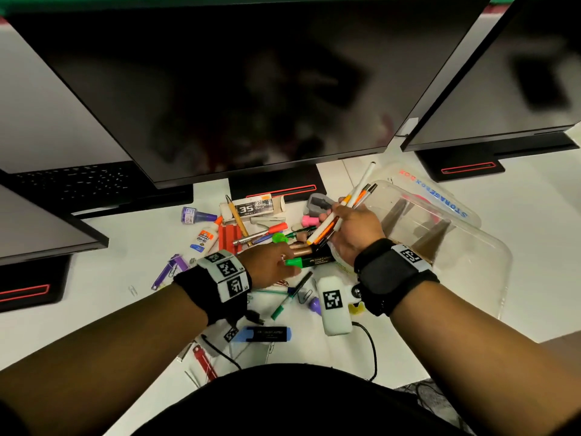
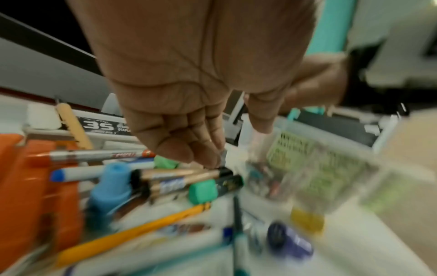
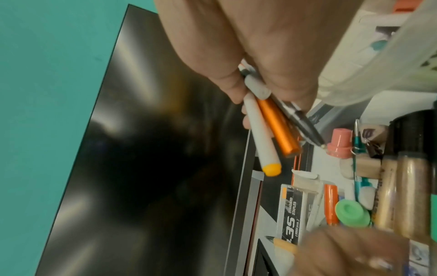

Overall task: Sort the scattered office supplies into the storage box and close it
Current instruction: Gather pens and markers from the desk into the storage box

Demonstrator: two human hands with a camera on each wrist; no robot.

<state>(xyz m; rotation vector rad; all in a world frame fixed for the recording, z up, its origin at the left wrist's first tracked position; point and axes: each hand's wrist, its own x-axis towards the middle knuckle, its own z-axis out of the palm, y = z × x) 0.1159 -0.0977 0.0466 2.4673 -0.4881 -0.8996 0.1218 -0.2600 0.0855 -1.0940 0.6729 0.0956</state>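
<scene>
White worktop (image 1: 94, 309), left to right. Glue bottle (image 1: 206, 239) labelled "Elmer's Glue-All"; staple box (image 1: 254, 207) marked "35 … STAPLES". Left hand (image 1: 270, 265), fingers curled down, touches a green Faber-Castell highlighter (image 1: 309, 262) beside gold glitter tubes (image 2: 175, 177); whether it grips cannot be told. Right hand (image 1: 352, 229) clasps a bundle of pens (image 1: 342, 212): white, orange, black. Far right, the clear storage box (image 1: 465, 259) stands open, its lid (image 1: 446, 204) lettered "STORAGE BOX".
</scene>
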